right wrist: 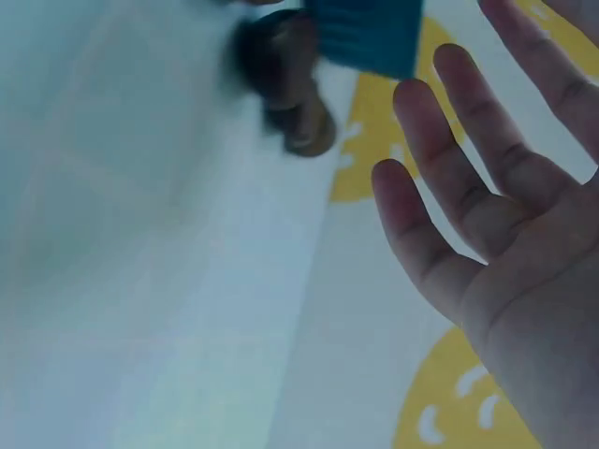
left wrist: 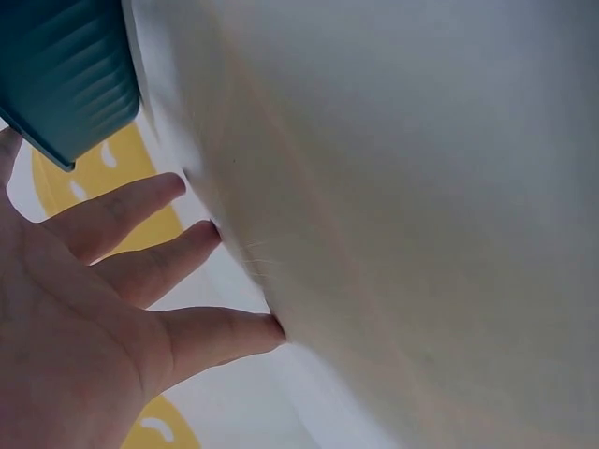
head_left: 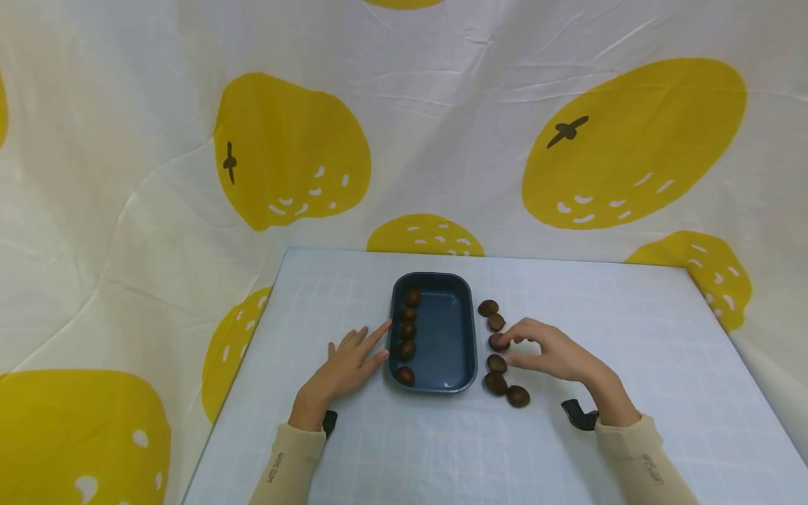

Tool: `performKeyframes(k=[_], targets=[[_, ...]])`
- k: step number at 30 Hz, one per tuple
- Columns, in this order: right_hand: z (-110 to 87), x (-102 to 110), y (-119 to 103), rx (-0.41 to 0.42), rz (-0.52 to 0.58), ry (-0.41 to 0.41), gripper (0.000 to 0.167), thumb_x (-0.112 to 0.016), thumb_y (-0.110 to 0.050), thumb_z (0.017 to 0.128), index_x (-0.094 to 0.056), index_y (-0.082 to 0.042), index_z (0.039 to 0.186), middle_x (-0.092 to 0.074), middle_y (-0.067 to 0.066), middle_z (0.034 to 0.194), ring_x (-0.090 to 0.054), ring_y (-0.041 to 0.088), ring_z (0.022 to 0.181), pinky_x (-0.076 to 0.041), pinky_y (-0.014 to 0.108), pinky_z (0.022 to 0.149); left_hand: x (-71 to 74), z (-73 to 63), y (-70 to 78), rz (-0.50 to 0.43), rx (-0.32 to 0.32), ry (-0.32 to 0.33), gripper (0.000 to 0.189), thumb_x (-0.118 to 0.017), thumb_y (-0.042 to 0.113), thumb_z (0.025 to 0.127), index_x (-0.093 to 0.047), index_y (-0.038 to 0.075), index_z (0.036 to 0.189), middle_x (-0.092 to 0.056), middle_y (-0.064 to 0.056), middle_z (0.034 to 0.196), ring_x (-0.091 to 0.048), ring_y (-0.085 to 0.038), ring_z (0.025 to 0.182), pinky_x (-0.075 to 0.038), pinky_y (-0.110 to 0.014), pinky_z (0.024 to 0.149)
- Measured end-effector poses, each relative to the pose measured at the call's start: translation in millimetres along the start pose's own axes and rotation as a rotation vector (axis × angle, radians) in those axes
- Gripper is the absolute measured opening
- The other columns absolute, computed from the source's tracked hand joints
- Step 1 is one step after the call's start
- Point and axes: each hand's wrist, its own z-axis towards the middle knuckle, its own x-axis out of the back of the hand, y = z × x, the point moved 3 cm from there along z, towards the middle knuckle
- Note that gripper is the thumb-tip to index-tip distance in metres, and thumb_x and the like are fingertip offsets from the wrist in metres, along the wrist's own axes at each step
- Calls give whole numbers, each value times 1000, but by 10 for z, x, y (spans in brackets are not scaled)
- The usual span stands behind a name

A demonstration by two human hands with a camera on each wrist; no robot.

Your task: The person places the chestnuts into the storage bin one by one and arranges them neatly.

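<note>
Third chestnut (head_left: 494,343) from table's (head_left: 606,315) far edge; likely light, hard, slick. Pinch opposite sides. Right hand (head_left: 552,352) unclenched, index touching it. Left hand (head_left: 343,369) spread, index at tray (head_left: 442,340).

From six o'clock, the head view looks forward and down; the closer wrist views share its blue, round-cornered rectangular tray (head_left: 445,340), at ten o'clock in the left, twelve in the right.

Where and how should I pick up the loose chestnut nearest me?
I'd pinch the chestnut by its rounded edges, coming from above and a little from the right: it's small and roundish, its right side faces bare tabletop, and a neighbour crowds its upper left.
</note>
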Motion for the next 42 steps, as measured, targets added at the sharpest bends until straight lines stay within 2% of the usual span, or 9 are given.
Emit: performKeyframes(k=[5, 10, 15, 17, 21, 28, 36, 42], targets=[[-205, -40, 193, -65, -8, -10, 35, -79, -28, 89, -68, -15, 120, -64, -5, 117, -57, 30, 110, -47, 54, 94, -1, -1, -8, -4, -6, 5, 61, -36, 67, 100, -18, 52, 156, -30, -16, 159, -19, -44, 147, -4, -80, 103], [-342, -119, 314, -43, -48, -35, 35, -81, -27, 87, -70, -15, 118, -63, -3, 119, -55, 23, 112, -46, 43, 95, -11, -1, -15, -5, -5, 2, 61, -35, 67, 100, -17, 52, 156, -30, -16, 160, -20, -43, 147, -4, -80, 103], [-433, -224, 401, -69, -94, -54, 35, -86, -26, 80, -73, -24, 112, -59, 7, 125, -46, 33, 117, -40, 52, 94, -12, -1, -15, 1, -3, 0, 61, -35, 68, 100, -17, 52, 157, -29, -16, 160, -20, -42, 147, -5, -80, 103], [-448, -254, 408, -78, -110, -52, 35, -88, -25, 77, -74, -26, 109, -57, 13, 127, -43, 39, 118, -38, 57, 91, -11, 1, -15, 6, -8, 6, 61, -34, 67, 100, -18, 52, 157, -30, -17, 160, -20, -43, 146, -5, -80, 103], [-462, -291, 400, -61, -144, -38, 35, -89, -23, 75, -74, -28, 107, -55, 17, 128, -42, 42, 118, -38, 58, 90, -4, -2, -7, 3, -19, 13, 60, -35, 67, 101, -18, 51, 157, -30, -17, 159, -21, -45, 146, -5, -81, 102], [-481, -351, 415, -81, -194, -44, 36, -90, -29, 75, -73, -35, 106, -52, 15, 133, -39, 44, 120, -36, 61, 90, 0, -7, 1, -11, -17, 6, 60, -36, 66, 101, -18, 52, 157, -30, -17, 160, -20, -46, 146, -5, -80, 103], [-465, -387, 406, -148, -221, -44, 39, -90, -27, 73, -73, -37, 106, -51, 12, 135, -36, 41, 123, -35, 63, 93, 1, -5, -5, -10, -15, 14, 60, -36, 66, 101, -19, 52, 156, -32, -17, 159, -20, -46, 146, -5, -80, 103], [-469, -392, 375, -129, -237, -29, 39, -91, -27, 71, -71, -37, 103, -51, 13, 134, -38, 43, 121, -34, 64, 91, -13, -1, -19, -14, -11, 7, 59, -36, 66, 101, -18, 53, 156, -32, -15, 159, -21, -45, 146, -5, -80, 103]])
